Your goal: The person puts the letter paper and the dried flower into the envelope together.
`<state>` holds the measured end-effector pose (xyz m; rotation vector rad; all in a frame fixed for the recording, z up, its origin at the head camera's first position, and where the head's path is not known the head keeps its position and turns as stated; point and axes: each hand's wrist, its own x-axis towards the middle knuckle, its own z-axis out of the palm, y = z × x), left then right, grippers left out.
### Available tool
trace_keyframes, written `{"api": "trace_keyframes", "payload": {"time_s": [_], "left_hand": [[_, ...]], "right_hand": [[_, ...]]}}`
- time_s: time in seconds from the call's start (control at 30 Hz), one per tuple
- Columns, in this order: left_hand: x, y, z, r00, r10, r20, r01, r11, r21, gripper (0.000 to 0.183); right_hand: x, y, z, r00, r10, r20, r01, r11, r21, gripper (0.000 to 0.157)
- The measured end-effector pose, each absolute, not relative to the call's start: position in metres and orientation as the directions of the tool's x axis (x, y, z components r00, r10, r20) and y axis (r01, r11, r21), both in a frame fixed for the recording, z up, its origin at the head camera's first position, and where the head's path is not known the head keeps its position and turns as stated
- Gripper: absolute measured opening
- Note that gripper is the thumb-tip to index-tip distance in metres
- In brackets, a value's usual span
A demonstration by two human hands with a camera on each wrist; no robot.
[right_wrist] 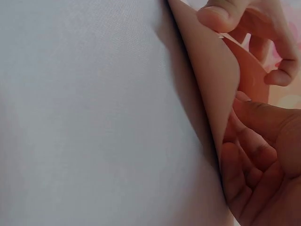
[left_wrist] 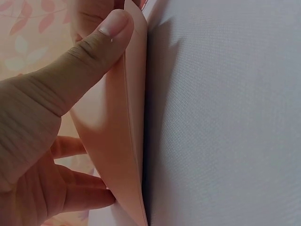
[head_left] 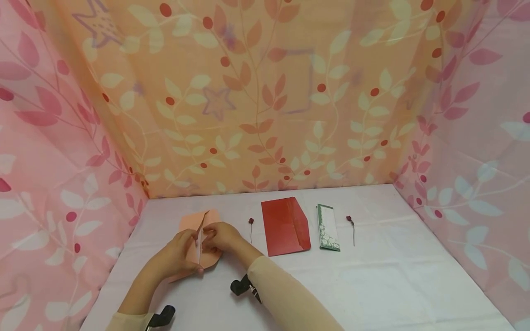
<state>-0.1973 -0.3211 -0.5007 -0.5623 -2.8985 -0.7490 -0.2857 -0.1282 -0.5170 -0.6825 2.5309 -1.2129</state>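
A peach-coloured envelope (head_left: 191, 222) lies at the left of the table, its flap raised and a gap showing along the middle. My left hand (head_left: 175, 255) holds its left part; in the left wrist view the thumb presses on the lower edge of the envelope (left_wrist: 110, 136) while other fingers reach behind it. On the other side, my right hand (head_left: 223, 235) has curled fingers at the flap. From the right wrist view, the right hand (right_wrist: 275, 162) pinches the flap edge between thumb and fingers. Whatever is inside the envelope is hidden.
Right of the hands lie a small dried red flower (head_left: 250, 221), a red envelope (head_left: 281, 227), a green-edged white card (head_left: 328, 225) and a second dried flower (head_left: 349, 219). White cloth (head_left: 393, 280) covers the table. Patterned curtains (head_left: 265, 115) enclose its back and sides.
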Motion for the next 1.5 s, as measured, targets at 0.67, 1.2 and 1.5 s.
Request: {"api": "trace_keyframes", "payload": {"time_s": [0.67, 1.2, 1.5], "left_hand": [[-0.196, -0.319, -0.499, -0.944, 0.301, 0.135, 0.330, 0.845, 0.421, 0.098], [-0.199, -0.320, -0.502, -0.938, 0.302, 0.171, 0.346, 0.839, 0.419, 0.100], [-0.195, -0.321, -0.501, -0.938, 0.308, 0.162, 0.348, 0.831, 0.434, 0.102]], "right_hand": [[-0.270, -0.086, -0.486, -0.843, -0.531, 0.082, -0.288, 0.318, -0.903, 0.037], [-0.265, -0.047, -0.474, -0.869, -0.465, 0.167, -0.398, 0.460, -0.794, 0.028], [-0.264, -0.024, -0.482, -0.913, -0.376, 0.158, -0.346, 0.509, -0.788, 0.023]]}}
